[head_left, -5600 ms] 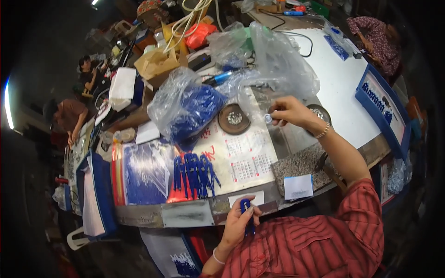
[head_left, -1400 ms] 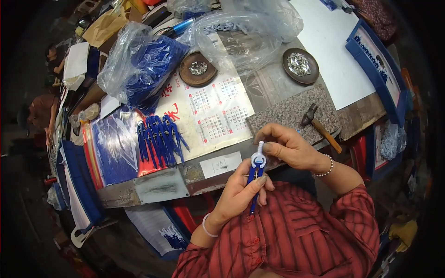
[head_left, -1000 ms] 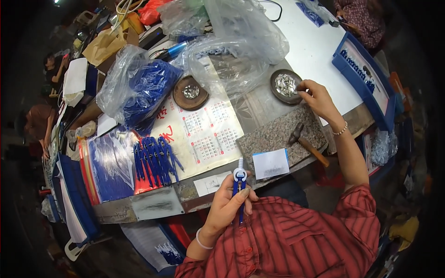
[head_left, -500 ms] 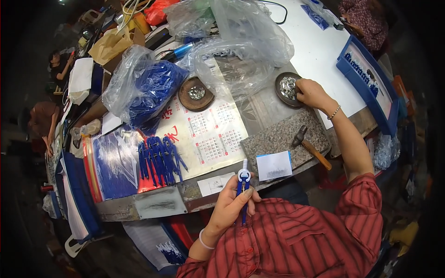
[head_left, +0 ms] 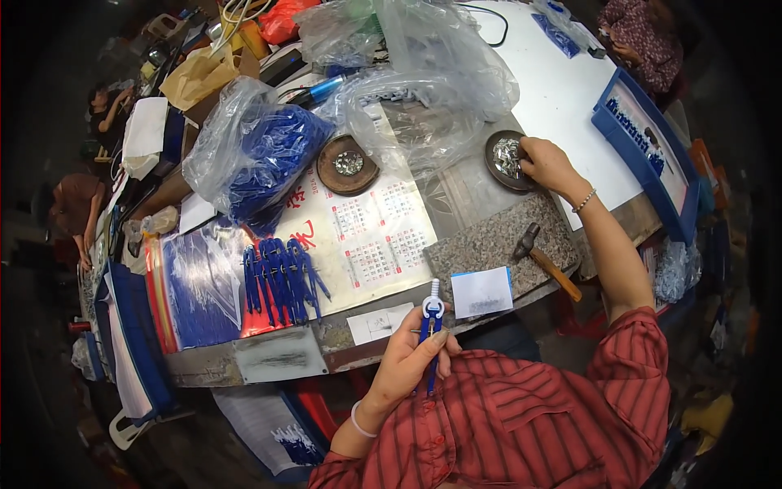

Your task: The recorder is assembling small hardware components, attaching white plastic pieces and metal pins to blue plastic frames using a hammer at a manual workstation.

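In my left hand (head_left: 411, 356), at the table's near edge, is a blue drawing compass (head_left: 432, 326) with a white ridged top, held upright with its legs toward me. My right hand (head_left: 547, 163) reaches over the rim of a dark round bowl (head_left: 494, 140) of small shiny metal parts (head_left: 507, 156). Its fingers are pinched together at those parts; what is between them is hidden. Several blue compasses (head_left: 281, 281) lie in a row on the left of the table. A second round dish (head_left: 330, 175) with shiny parts stands left of the bowl.
A hammer (head_left: 543, 259) rests on a granite slab (head_left: 497, 236), beside a small white pad (head_left: 481, 292). A clear bag of blue parts (head_left: 273, 155) lies at the left; more plastic bags (head_left: 448, 65) lie behind. Blue trays (head_left: 692, 183) stand at the right and left. Other people sit farther off.
The view has shifted slightly. My left hand still holds the compass, and my right hand stays at the bowl with its fingers a little deeper among the metal parts.
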Action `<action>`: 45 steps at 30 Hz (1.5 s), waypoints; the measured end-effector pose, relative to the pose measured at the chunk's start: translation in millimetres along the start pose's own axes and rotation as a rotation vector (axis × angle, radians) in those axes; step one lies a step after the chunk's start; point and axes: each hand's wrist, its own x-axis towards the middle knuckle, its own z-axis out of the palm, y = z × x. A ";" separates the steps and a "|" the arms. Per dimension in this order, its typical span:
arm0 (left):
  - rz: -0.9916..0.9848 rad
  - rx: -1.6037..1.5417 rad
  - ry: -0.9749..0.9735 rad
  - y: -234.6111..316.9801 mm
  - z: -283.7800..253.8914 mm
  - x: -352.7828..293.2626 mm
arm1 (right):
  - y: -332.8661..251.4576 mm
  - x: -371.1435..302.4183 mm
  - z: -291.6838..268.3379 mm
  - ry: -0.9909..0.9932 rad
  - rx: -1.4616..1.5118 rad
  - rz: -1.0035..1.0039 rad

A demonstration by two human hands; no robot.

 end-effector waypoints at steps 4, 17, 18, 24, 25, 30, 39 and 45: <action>-0.015 0.000 0.008 -0.5 -1.2 -0.8 | -5.0 5.2 -1.7 -0.047 -0.003 0.066; -0.006 0.005 -0.012 -0.7 -2.6 2.1 | 0.0 -6.1 -10.2 0.002 0.677 0.259; -0.006 0.006 -0.012 -1.0 -2.6 2.0 | 1.1 -6.6 -10.0 0.009 0.683 0.278; 0.004 0.018 -0.022 -3.9 -1.3 1.5 | 0.4 -11.2 -13.1 0.008 0.861 0.286; 0.007 0.011 -0.022 -4.3 -1.8 0.8 | -7.6 -12.8 -17.5 0.005 0.861 0.283; 0.005 0.007 -0.011 -1.7 -1.1 0.8 | -69.0 -44.2 -54.0 -0.118 1.201 0.271; 0.043 0.027 -0.048 -5.5 -0.2 0.5 | -146.5 -99.1 -68.4 -0.295 1.421 0.258; 0.052 0.055 -0.035 -9.6 -2.6 -3.5 | -186.5 -126.9 -54.4 -0.523 1.398 0.188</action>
